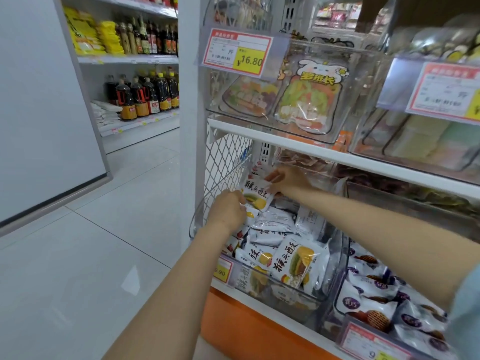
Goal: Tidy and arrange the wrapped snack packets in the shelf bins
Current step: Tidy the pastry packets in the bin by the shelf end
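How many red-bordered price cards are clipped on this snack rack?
4 red-bordered price cards: the upper-left card, marked 16.80; the upper-right card at the frame edge; the lower-left card, marked 9.90; the lower-right card at the bottom. More may be hidden.

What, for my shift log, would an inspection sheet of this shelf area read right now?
Surface: clear bin on the lower shelf, full.
Job's things: held packet above the pile at the bin's back; white packets piled unevenly beneath; purple packets in the next bin.
Clutter: nothing seen.
Grippers: left hand pinches the held packet's lower edge; right hand grips its upper end.
Cables: nothing seen.
Surroundings: price tag reading 16.80 above; bottles on a far shelf; tiled floor.
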Demonstrator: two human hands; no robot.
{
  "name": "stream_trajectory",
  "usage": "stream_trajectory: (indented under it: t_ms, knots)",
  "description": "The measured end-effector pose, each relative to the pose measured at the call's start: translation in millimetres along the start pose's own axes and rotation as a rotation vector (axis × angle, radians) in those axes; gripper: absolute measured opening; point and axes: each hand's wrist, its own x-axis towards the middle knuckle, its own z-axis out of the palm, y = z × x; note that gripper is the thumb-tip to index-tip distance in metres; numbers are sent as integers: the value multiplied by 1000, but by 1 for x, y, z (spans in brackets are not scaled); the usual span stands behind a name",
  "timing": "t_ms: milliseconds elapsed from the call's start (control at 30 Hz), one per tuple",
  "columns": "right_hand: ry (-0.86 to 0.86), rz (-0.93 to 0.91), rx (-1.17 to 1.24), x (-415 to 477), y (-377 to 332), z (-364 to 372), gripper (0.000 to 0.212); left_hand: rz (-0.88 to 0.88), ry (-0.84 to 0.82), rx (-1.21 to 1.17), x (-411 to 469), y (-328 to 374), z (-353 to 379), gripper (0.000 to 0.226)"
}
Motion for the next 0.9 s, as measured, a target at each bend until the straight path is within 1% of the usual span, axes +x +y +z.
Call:
stream_trajectory:
  t_ms: [133,200,267,333,467,533,633,700,767,833,900]
  knots:
    - [159,20,-25,10,2,26,19,151,-70,142,4,-7,7,34]
    - [122,50,-104,12,5,27,28,159,-117,183,9,-9,12,40]
    - [65,79,-258,10,9,26,44,155,-164,213,13,-9,17,45]
    - [65,85,-299,10,11,27,51,147,-185,231,16,-6,21,49]
    - [161,31,-259,19,13,31,47,113,-188,251,22,-1,25,58]
    - [147,29,-267,23,14,30,43,91,-174,238,26,0,25,56]
    - [64,-3,-254,22,12,20,36,95,-162,246,30,1,24,46]
    - [57,-121,-312,17,8,4,29,107,-104,229,30,1,21,40]
    - [88,-202,-410,10,3,-18,25,108,-31,174,28,1,19,35]
    - [76,-203,-513,4,3,-42,24,121,-15,144,27,2,19,35]
    - [-46,-146,-620,-3,7,-62,36,125,-80,171,28,2,21,42]
